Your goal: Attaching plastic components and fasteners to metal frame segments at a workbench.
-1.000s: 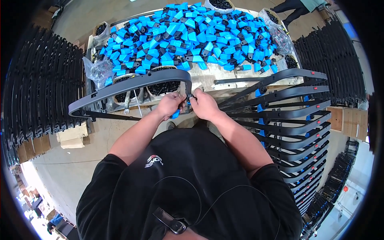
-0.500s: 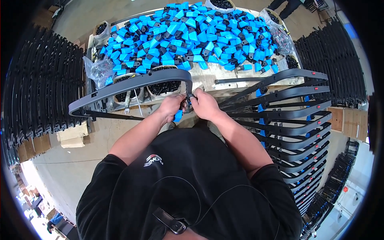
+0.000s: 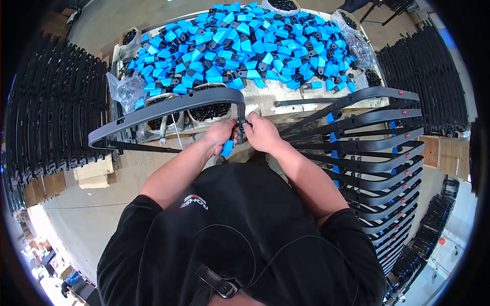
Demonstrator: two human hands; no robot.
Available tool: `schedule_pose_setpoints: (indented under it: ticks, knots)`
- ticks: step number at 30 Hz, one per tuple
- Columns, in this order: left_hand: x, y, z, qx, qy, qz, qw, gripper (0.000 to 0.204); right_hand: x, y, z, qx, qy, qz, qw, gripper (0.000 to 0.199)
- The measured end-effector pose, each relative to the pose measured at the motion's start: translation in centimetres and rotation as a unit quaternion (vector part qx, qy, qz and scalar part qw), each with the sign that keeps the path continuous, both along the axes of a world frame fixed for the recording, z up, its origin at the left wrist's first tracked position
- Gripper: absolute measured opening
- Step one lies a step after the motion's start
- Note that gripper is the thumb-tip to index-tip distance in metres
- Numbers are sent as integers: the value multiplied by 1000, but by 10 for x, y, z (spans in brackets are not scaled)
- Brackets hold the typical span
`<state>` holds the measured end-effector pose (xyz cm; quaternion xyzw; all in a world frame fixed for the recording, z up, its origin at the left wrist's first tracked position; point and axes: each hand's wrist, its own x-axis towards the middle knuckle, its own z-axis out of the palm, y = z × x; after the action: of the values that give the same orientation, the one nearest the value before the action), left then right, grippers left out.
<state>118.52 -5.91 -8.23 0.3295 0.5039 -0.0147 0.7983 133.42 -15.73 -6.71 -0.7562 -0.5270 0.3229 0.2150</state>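
Hands (image 3: 240,133) grip curved frame (image 3: 163,108), long axis leftward

A head-worn fisheye camera is looking steeply down from close above the person's hands, facing the far worktable (image 3: 286,97).

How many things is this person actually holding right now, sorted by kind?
Curved grey frame: 1
Blue clip, sticking out below the left hand: 1
Total: 2
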Motion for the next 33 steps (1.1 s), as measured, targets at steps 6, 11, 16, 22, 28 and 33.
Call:
schedule_pose_setpoints:
  ticks: [6,11,16,22,28,33]
  knots:
    - [-5,-4,-1,79,-12,-7,997,32,0,-1,-3,0,1,-1,1000,26]
    - [-11,-4,1,136,-6,-36,990,23,0,-2,-1,5,-2,-4,1000,27]
    - [-19,-5,-3,204,-70,1,977,8,-1,-1,0,2,5,-10,1000,27]
    - [-8,-1,9,160,52,8,986,30,-1,0,2,-3,-1,-6,1000,28]
    - [-5,-9,-9,107,-22,-7,994,28,-1,-1,-1,-9,-1,-4,1000,28]
    - [-12,1,-5,87,-39,36,995,22,-1,-1,-1,-2,-5,-5,1000,27]
